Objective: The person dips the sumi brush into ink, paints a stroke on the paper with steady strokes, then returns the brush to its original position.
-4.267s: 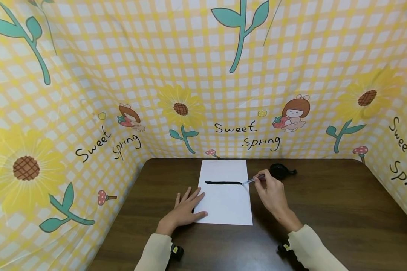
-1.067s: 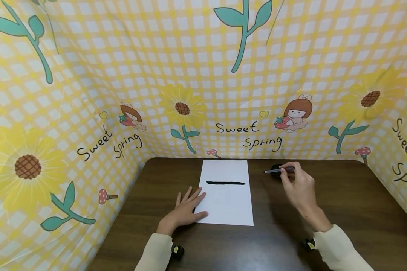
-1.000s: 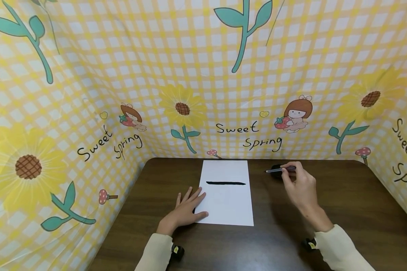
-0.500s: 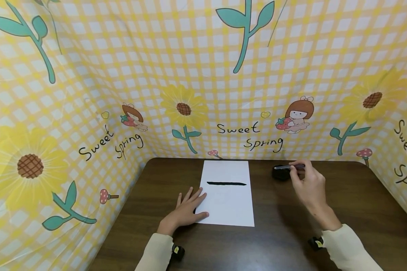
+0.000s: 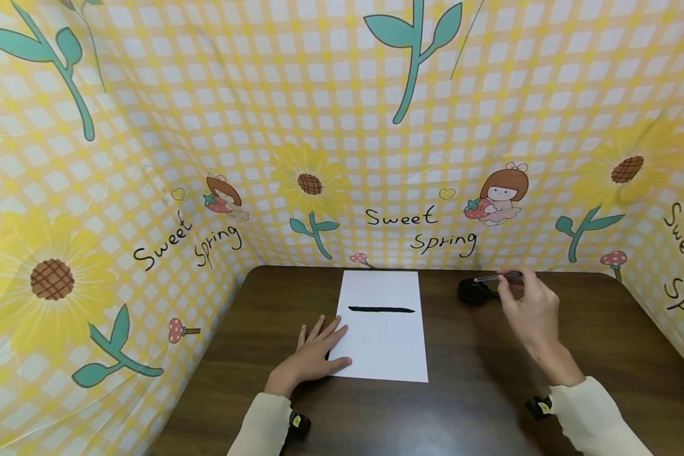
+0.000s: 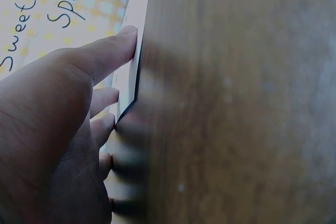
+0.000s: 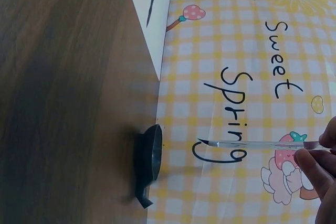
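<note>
A white sheet of paper (image 5: 383,348) lies on the dark wooden table, with one thick black horizontal stroke (image 5: 380,310) across its upper part. My left hand (image 5: 310,358) rests flat at the sheet's left edge, fingers spread; in the left wrist view its thumb (image 6: 113,51) lies over the paper's edge. Between thumb and fingers, my right hand (image 5: 534,316) pinches a slim paintbrush (image 7: 252,144) with a clear handle and a dark pointed tip. In the head view the brush tip overlaps a small black ink dish (image 5: 472,292); in the right wrist view it appears raised above the dish.
The dish has a short projecting handle (image 7: 143,198). Yellow checked cloth (image 5: 319,95) with printed flowers and lettering hangs behind and along the sides of the table (image 5: 376,424). Black wrist cameras (image 5: 299,425) sit at both cream sleeves.
Earlier the brush tip touched the right end of the black stroke. The right hand has since carried the brush off the paper, rightward to the dish. The left hand has stayed put.
</note>
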A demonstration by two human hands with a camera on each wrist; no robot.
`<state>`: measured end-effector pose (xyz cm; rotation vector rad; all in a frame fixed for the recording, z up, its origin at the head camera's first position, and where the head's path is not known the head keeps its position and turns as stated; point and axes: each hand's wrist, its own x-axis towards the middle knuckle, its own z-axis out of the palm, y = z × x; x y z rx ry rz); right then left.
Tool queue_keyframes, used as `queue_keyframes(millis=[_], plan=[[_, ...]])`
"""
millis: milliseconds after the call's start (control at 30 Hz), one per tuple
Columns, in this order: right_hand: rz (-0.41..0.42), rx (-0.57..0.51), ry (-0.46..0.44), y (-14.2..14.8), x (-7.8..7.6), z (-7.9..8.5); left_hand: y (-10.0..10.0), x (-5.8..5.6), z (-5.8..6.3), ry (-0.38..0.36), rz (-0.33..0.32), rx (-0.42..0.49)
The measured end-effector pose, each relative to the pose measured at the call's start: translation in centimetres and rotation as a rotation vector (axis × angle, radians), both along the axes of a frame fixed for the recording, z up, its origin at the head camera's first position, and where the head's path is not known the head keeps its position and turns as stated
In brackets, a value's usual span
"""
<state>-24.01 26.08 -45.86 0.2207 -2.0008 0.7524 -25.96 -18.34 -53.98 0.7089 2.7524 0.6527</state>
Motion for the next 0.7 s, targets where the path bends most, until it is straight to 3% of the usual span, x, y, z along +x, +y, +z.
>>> queue_keyframes(millis=[367, 700], plan=[[-0.009, 0.001, 0.030, 0.34, -0.34, 0.45, -0.11, 0.00, -0.10, 0.002, -0.005, -0.009], [-0.029, 0.084, 0.035, 1.04, -0.94, 0.36, -0.09, -0.02, -0.04, 0.001, -0.006, 0.003]])
